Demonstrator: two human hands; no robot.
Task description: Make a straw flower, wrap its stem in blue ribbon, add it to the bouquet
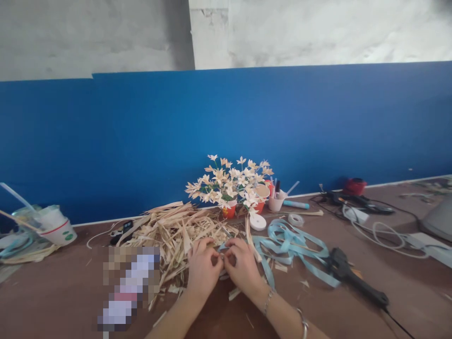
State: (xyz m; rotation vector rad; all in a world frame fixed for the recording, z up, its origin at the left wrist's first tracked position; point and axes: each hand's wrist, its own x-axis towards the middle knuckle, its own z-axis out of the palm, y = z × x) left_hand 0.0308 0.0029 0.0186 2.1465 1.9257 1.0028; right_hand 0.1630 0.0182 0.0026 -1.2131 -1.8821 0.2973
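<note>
My left hand [204, 264] and my right hand [242, 264] meet low in the middle of the view, over the brown table. Thumb and forefinger are pinched together on each, the fingertips nearly touching. Whatever lies between them is too small and covered to make out. Just beyond and to the left spreads a heap of dry, straw-coloured husk strips [169, 230]. Loops of light blue ribbon [282, 247] lie beside my right hand. Behind the heap, pale flowers made of husk-like petals [231, 181] stand in red and white cups [229, 209].
At right lies a black corded tool [356, 280], with cables [381, 235] behind it. A white disc [257, 222], a tape roll [295, 220] and a pen cup [276, 202] stand near the blue partition [148, 141]. Far left is a white tub [60, 233]. A pixelated patch covers something left.
</note>
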